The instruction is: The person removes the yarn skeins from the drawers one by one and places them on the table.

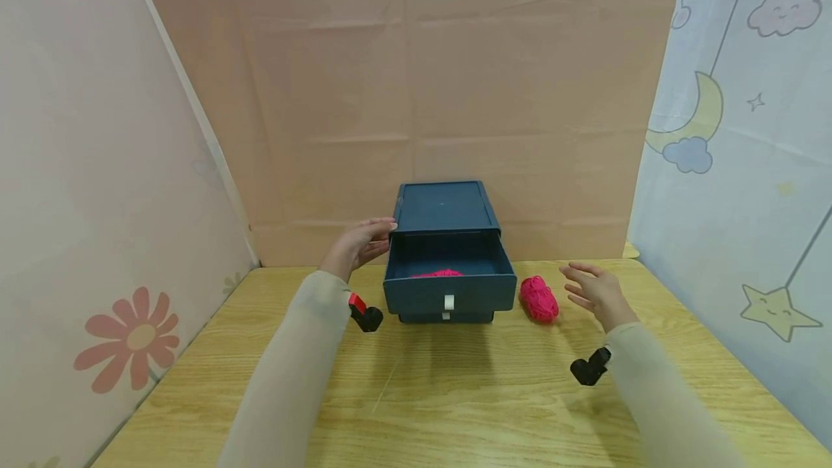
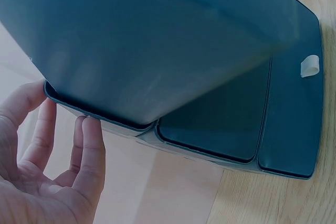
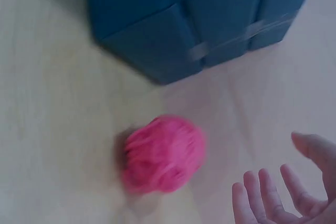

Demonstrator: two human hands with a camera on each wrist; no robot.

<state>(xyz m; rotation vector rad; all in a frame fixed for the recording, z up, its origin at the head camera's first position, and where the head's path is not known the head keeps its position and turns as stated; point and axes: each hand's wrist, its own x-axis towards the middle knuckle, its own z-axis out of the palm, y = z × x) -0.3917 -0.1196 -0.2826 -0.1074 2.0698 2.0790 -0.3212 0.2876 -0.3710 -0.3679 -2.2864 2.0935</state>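
A dark blue cabinet (image 1: 442, 206) stands at the back of the table, its upper drawer (image 1: 450, 295) pulled out. Bright pink yarn (image 1: 442, 274) shows inside that drawer, mostly hidden by the drawer front. My left hand (image 1: 360, 243) touches the cabinet's upper left edge; in the left wrist view the fingertips (image 2: 91, 124) rest along its rim. To the right of the cabinet lies a pink ball of yarn (image 1: 539, 300) on the table. My right hand (image 1: 599, 290) hovers to the right of this ball, apart from it, fingers loosely spread and holding nothing.
Below the pulled-out drawer is another drawer front with a white tab (image 1: 445, 316). The wooden table (image 1: 416, 396) extends toward me. A brown paper backdrop (image 1: 325, 92) rises behind the cabinet, with patterned sheets (image 1: 734, 237) at both sides.
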